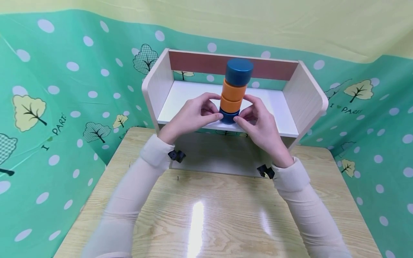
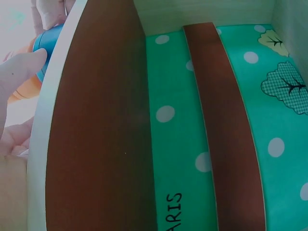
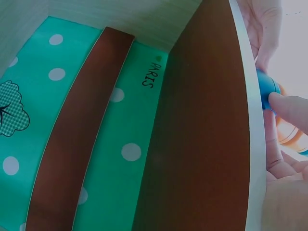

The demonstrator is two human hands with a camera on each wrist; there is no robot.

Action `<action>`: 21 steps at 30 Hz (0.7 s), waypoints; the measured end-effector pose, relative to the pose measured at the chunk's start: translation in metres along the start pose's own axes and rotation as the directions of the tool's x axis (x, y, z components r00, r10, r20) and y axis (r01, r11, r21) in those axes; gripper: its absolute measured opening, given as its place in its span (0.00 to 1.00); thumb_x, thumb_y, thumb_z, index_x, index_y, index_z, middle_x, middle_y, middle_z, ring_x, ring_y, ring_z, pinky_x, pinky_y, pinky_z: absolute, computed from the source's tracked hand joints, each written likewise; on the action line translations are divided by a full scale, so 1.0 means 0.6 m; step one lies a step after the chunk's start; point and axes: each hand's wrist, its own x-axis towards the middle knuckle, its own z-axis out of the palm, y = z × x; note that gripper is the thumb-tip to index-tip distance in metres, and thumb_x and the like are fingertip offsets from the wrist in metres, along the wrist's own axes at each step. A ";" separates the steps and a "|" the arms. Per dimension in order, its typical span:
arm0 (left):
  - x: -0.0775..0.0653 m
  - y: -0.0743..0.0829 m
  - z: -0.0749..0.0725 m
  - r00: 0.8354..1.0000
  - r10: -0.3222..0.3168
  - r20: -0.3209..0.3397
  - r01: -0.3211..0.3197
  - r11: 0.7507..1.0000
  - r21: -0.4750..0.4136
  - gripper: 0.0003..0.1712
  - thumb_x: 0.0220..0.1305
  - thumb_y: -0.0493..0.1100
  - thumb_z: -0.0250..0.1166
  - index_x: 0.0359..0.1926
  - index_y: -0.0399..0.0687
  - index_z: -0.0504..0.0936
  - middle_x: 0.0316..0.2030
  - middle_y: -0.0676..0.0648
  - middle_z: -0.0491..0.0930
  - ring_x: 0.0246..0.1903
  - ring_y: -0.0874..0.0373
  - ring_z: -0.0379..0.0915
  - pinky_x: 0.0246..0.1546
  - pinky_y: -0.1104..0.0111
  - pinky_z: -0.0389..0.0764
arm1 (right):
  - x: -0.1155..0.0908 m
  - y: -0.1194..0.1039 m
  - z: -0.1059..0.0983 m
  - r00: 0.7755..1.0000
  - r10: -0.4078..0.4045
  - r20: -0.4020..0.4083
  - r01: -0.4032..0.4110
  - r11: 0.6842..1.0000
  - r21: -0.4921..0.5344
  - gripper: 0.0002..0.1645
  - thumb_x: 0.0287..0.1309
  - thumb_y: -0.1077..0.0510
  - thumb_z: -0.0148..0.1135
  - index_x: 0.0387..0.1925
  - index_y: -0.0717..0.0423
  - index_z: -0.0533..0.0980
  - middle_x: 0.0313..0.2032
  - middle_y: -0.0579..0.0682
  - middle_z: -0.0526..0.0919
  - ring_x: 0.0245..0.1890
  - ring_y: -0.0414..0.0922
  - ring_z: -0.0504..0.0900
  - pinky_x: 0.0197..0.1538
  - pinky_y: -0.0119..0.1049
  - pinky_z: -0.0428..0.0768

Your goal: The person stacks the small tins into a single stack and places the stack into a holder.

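On the white upper shelf, near its front edge, rises a column of round blocks. Its bottom is a dark blue cylinder; above come two orange cylinders, then a larger-looking dark blue cylinder on top. My left hand pinches the bottom blue cylinder from the left, thumb at the front and fingers curled behind. From the right, my right hand grips the same cylinder, thumb in front. Both wrist views show a thumb against the blue cylinder, partly hidden by the shelf edge.
The wooden shelf unit has side panels and a brown-red back rail. Below is a lower compartment. It stands on a wood-grain table, with a green dotted curtain behind and around.
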 end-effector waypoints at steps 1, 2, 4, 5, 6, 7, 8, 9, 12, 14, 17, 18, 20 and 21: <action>0.000 0.000 0.000 1.000 0.006 0.000 -0.006 1.000 0.000 0.32 0.66 0.47 0.70 0.67 0.46 0.69 0.38 0.51 0.81 0.39 0.60 0.79 0.48 0.69 0.80 | 0.000 -0.001 0.000 1.000 -0.004 -0.001 0.004 1.000 -0.001 0.41 0.63 0.62 0.68 0.73 0.52 0.61 0.37 0.50 0.82 0.36 0.43 0.80 0.48 0.32 0.80; 0.000 0.000 0.000 1.000 0.008 0.000 -0.008 1.000 -0.003 0.33 0.66 0.47 0.70 0.68 0.46 0.68 0.38 0.51 0.81 0.38 0.60 0.79 0.48 0.70 0.80 | 0.000 -0.001 0.000 1.000 -0.005 -0.001 0.005 1.000 -0.003 0.41 0.63 0.62 0.68 0.73 0.52 0.61 0.38 0.50 0.82 0.37 0.43 0.80 0.48 0.32 0.80; 0.000 0.000 -0.001 1.000 0.010 -0.002 -0.010 1.000 -0.010 0.35 0.66 0.47 0.69 0.70 0.46 0.67 0.38 0.52 0.82 0.37 0.60 0.79 0.48 0.70 0.80 | 0.000 -0.002 0.000 1.000 -0.004 -0.002 0.004 1.000 -0.006 0.41 0.63 0.62 0.68 0.73 0.52 0.60 0.38 0.50 0.83 0.37 0.43 0.81 0.49 0.34 0.80; 0.000 0.000 -0.002 1.000 0.008 -0.004 -0.008 1.000 -0.016 0.36 0.66 0.47 0.69 0.70 0.46 0.66 0.38 0.51 0.82 0.37 0.60 0.79 0.48 0.70 0.80 | 0.000 -0.002 0.000 1.000 -0.001 -0.002 0.001 1.000 -0.007 0.41 0.63 0.62 0.68 0.73 0.52 0.60 0.39 0.50 0.84 0.38 0.43 0.81 0.49 0.35 0.80; 0.000 0.000 -0.002 1.000 0.005 -0.005 -0.005 1.000 -0.022 0.37 0.66 0.47 0.69 0.71 0.46 0.65 0.38 0.51 0.82 0.38 0.61 0.80 0.48 0.70 0.80 | 0.000 -0.002 0.000 1.000 0.001 -0.002 -0.001 1.000 -0.008 0.41 0.63 0.62 0.68 0.73 0.52 0.60 0.40 0.50 0.84 0.39 0.43 0.81 0.50 0.36 0.80; -0.001 0.000 -0.002 1.000 0.000 -0.007 0.000 1.000 -0.028 0.38 0.66 0.47 0.70 0.72 0.46 0.64 0.39 0.52 0.82 0.38 0.61 0.80 0.49 0.70 0.80 | 0.000 -0.002 0.000 1.000 0.003 -0.001 -0.003 1.000 -0.006 0.40 0.63 0.62 0.68 0.73 0.52 0.60 0.41 0.50 0.85 0.39 0.43 0.82 0.50 0.37 0.80; -0.001 0.000 -0.003 1.000 -0.003 -0.007 0.003 0.999 -0.036 0.38 0.66 0.47 0.70 0.72 0.46 0.64 0.39 0.51 0.82 0.38 0.61 0.80 0.49 0.70 0.80 | 0.000 -0.002 0.000 1.000 0.003 -0.001 -0.003 1.000 -0.004 0.40 0.64 0.62 0.67 0.73 0.52 0.60 0.42 0.50 0.85 0.40 0.43 0.82 0.51 0.38 0.80; -0.001 0.000 -0.003 1.000 -0.004 -0.007 0.004 0.999 -0.040 0.39 0.66 0.48 0.70 0.72 0.46 0.63 0.40 0.51 0.82 0.39 0.61 0.80 0.49 0.70 0.80 | 0.000 -0.001 0.001 1.000 0.002 -0.002 -0.002 1.000 -0.003 0.40 0.64 0.62 0.67 0.72 0.52 0.60 0.42 0.50 0.85 0.41 0.43 0.82 0.51 0.39 0.80; -0.002 0.000 -0.003 1.000 -0.004 -0.006 0.004 0.998 -0.064 0.40 0.66 0.47 0.70 0.73 0.45 0.61 0.41 0.51 0.82 0.41 0.61 0.81 0.50 0.70 0.80 | 0.000 0.002 0.001 1.000 -0.010 -0.004 0.010 1.000 0.001 0.39 0.64 0.62 0.67 0.72 0.53 0.60 0.44 0.51 0.86 0.42 0.44 0.82 0.52 0.41 0.80; -0.002 0.000 -0.002 1.000 -0.008 -0.003 0.007 0.997 -0.076 0.41 0.66 0.47 0.69 0.74 0.45 0.60 0.42 0.51 0.82 0.42 0.62 0.81 0.50 0.70 0.80 | 0.000 0.004 0.002 1.000 -0.019 -0.005 0.019 1.000 0.002 0.39 0.65 0.62 0.66 0.72 0.54 0.59 0.45 0.52 0.86 0.42 0.45 0.82 0.52 0.42 0.80; -0.002 0.001 -0.001 1.000 -0.016 -0.004 0.016 0.996 -0.087 0.42 0.66 0.47 0.70 0.75 0.46 0.59 0.44 0.51 0.82 0.43 0.63 0.81 0.51 0.71 0.80 | 0.001 0.006 0.003 1.000 -0.020 -0.003 0.020 1.000 0.003 0.39 0.65 0.62 0.66 0.72 0.54 0.59 0.47 0.52 0.86 0.43 0.46 0.82 0.52 0.45 0.80; -0.002 0.001 -0.001 1.000 -0.021 -0.005 0.020 0.996 -0.089 0.42 0.66 0.48 0.70 0.75 0.46 0.59 0.44 0.52 0.82 0.43 0.63 0.81 0.51 0.71 0.80 | 0.001 0.006 0.003 1.000 -0.017 -0.001 0.017 1.000 0.002 0.39 0.65 0.62 0.66 0.72 0.54 0.59 0.47 0.53 0.86 0.43 0.46 0.82 0.53 0.46 0.80; -0.003 0.001 -0.001 1.000 -0.026 -0.006 0.025 0.995 -0.098 0.42 0.66 0.48 0.70 0.75 0.47 0.59 0.45 0.51 0.82 0.44 0.63 0.81 0.51 0.71 0.79 | 0.001 0.005 0.004 1.000 -0.009 0.004 0.009 1.000 -0.001 0.40 0.65 0.61 0.66 0.73 0.53 0.58 0.49 0.53 0.85 0.44 0.48 0.83 0.54 0.48 0.80; -0.003 0.001 -0.001 1.000 -0.026 -0.008 0.025 0.994 -0.102 0.43 0.66 0.48 0.70 0.75 0.47 0.59 0.46 0.51 0.82 0.44 0.63 0.81 0.51 0.71 0.79 | 0.001 0.005 0.005 1.000 -0.007 0.005 0.007 1.000 -0.006 0.40 0.65 0.61 0.66 0.73 0.54 0.58 0.49 0.54 0.85 0.45 0.48 0.83 0.54 0.48 0.80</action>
